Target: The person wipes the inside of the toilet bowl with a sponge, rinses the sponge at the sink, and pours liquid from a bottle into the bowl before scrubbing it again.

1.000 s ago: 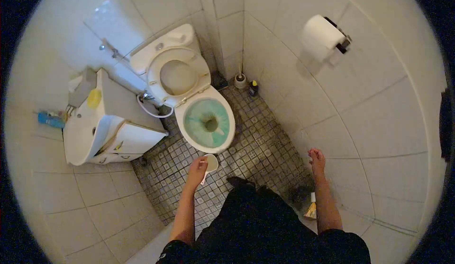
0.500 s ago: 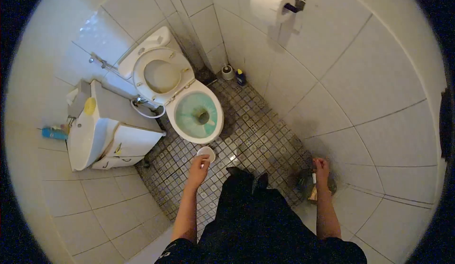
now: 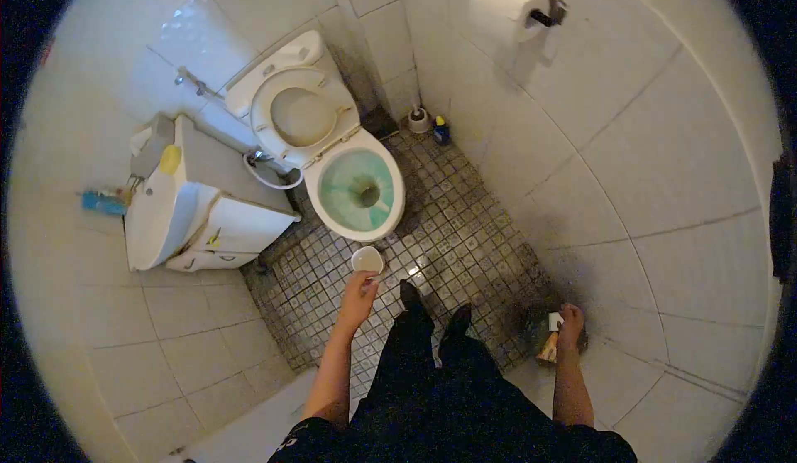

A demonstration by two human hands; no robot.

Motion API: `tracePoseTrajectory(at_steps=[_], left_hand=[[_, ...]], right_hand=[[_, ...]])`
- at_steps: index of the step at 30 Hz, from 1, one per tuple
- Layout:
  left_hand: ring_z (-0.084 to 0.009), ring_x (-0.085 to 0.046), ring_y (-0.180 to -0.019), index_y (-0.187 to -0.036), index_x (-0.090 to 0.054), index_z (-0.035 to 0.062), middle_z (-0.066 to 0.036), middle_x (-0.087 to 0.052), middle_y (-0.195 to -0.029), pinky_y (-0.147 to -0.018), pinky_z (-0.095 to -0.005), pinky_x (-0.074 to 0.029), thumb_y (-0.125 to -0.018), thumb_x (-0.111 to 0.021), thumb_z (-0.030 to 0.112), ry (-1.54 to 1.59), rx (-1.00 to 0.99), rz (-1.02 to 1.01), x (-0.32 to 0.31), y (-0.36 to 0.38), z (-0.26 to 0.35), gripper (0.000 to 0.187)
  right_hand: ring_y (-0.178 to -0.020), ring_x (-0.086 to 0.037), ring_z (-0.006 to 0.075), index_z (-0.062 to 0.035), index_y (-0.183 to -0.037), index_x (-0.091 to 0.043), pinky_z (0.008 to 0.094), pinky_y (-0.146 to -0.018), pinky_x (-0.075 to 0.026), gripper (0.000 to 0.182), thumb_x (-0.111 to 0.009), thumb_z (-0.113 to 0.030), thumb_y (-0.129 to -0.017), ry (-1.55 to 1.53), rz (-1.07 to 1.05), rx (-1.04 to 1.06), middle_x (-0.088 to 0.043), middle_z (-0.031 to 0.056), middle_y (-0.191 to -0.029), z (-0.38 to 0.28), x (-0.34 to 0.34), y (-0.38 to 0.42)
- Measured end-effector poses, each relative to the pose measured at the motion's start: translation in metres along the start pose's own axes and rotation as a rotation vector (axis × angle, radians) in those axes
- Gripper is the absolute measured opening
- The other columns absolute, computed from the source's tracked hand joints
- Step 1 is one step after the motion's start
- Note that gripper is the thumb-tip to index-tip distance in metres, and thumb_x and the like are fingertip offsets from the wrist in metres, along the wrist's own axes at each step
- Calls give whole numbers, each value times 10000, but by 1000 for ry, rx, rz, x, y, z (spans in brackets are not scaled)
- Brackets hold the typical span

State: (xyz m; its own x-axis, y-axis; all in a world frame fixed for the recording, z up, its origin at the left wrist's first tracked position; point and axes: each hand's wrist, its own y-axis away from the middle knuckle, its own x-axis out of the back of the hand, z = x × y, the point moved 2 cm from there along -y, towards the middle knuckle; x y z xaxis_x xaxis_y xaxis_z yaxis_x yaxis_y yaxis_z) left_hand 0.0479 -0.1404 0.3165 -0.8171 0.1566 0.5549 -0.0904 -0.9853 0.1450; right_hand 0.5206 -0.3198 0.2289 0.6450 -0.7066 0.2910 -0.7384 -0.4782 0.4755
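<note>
My left hand [image 3: 358,298] is closed, its fingertips at the near rim of a small white cup [image 3: 366,257]. The cup's open mouth faces up, just in front of the toilet. Out to the right, my right hand [image 3: 571,322] has its fingers curled in. Right beside those fingers is a white piece [image 3: 554,322], and an orange-and-white packet [image 3: 548,348] shows below it, over a dark, shadowed spot by the wall. What the right fingers hold, if anything, I cannot tell. The toilet [image 3: 397,214] stands ahead with seat and lid raised; blue-green liquid coats its bowl.
A white sink cabinet [image 3: 237,229] stands left, with a blue bottle [image 3: 105,201] and a yellow item [image 3: 170,160]. By the far wall are a toilet brush holder [image 3: 418,120] and a dark bottle [image 3: 441,130]. A toilet paper roll [image 3: 501,4] hangs upper right.
The view has shifted, and my feet show farther apart. My right hand has come lower in view, with the white piece now beside its fingers. The cup shows farther ahead of my left fingers.
</note>
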Motion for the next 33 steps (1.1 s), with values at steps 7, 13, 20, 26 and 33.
tracePoseTrajectory(at_steps=[7, 13, 20, 26, 33], left_hand=[[-223, -546, -813, -942, -553, 39, -106, -548, -902, -714, -305, -448, -796, -535, 125, -11, 91, 188, 59, -1, -24, 171], [-226, -531, -820, -937, -548, 36, -104, -537, -908, -724, -307, -436, -798, -514, 104, 100, 77, 335, 104, -30, -48, 159], [-218, -524, -806, -933, -549, 43, -94, -530, -890, -719, -307, -427, -794, -522, 105, 84, 148, 382, 156, -58, -62, 155], [-210, -521, -799, -922, -554, 44, -95, -536, -868, -730, -292, -416, -781, -524, 80, 71, 110, 594, 176, -57, -92, 148], [-206, -512, -792, -893, -554, 40, -86, -532, -853, -728, -290, -411, -781, -516, 63, -82, 256, 735, 174, -48, -87, 120]], right_hand=[[-645, -498, 68, -128, -830, -534, 193, -462, -328, 179, -562, -302, -799, -4, -251, 154, -555, -18, -763, -53, -97, -59], [-734, -508, 73, -137, -850, -532, 229, -547, -365, 166, -544, -298, -812, 103, -317, 250, -559, -35, -807, -140, -200, -47], [-770, -513, 102, -114, -883, -542, 258, -583, -392, 218, -545, -318, -805, 135, -275, 352, -566, -15, -832, -212, -271, -19], [-826, -527, 115, -125, -900, -538, 261, -610, -400, 219, -538, -323, -807, 132, -313, 376, -580, -3, -878, -254, -323, -27], [-837, -526, 102, -113, -899, -547, 253, -606, -407, 217, -530, -313, -818, 166, -492, 432, -582, -7, -875, -296, -425, -52]])
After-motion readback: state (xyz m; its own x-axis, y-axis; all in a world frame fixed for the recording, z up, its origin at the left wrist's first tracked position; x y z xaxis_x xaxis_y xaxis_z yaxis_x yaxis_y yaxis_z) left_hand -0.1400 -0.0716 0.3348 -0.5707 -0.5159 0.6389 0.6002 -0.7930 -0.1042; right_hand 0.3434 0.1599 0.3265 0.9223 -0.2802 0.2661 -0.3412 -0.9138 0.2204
